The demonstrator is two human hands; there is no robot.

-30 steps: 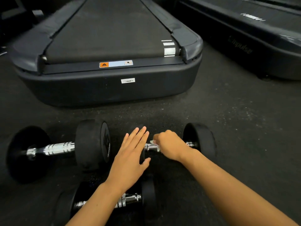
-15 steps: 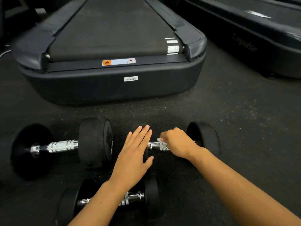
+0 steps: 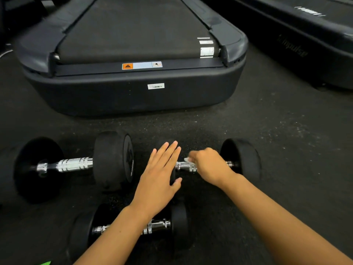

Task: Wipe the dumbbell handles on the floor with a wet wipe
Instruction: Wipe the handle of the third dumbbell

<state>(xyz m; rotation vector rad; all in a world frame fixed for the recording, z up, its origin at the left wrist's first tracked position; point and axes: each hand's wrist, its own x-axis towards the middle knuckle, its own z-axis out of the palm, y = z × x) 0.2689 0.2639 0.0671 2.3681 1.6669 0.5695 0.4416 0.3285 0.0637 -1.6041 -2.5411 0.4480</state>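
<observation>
Dark rubber gym floor (image 3: 277,150), three dumbbells lying on it in front of a treadmill (image 3: 133,92). No containers in view. Right dumbbell (image 3: 242,159): right hand (image 3: 208,165) curled round its chrome handle (image 3: 183,166), pinching a white wet wipe (image 3: 188,160) against the bar; wipe mostly hidden under the fingers, only a small corner shows. Left hand (image 3: 160,178) flat, fingers straight and together, pressing on that dumbbell's left end, which it covers almost fully. Left dumbbell (image 3: 112,161) lies just beside, bigger, its ribbed chrome handle bare, not touched. Near dumbbell (image 3: 179,220) lies below the hands, its handle partly hidden by the left forearm. Second treadmill (image 3: 305,44) at far right, well apart. Small green scrap (image 3: 44,263) at bottom edge, cannot tell what it is. White barcode sticker (image 3: 156,86) and orange warning label (image 3: 142,65) on the treadmill's end.
</observation>
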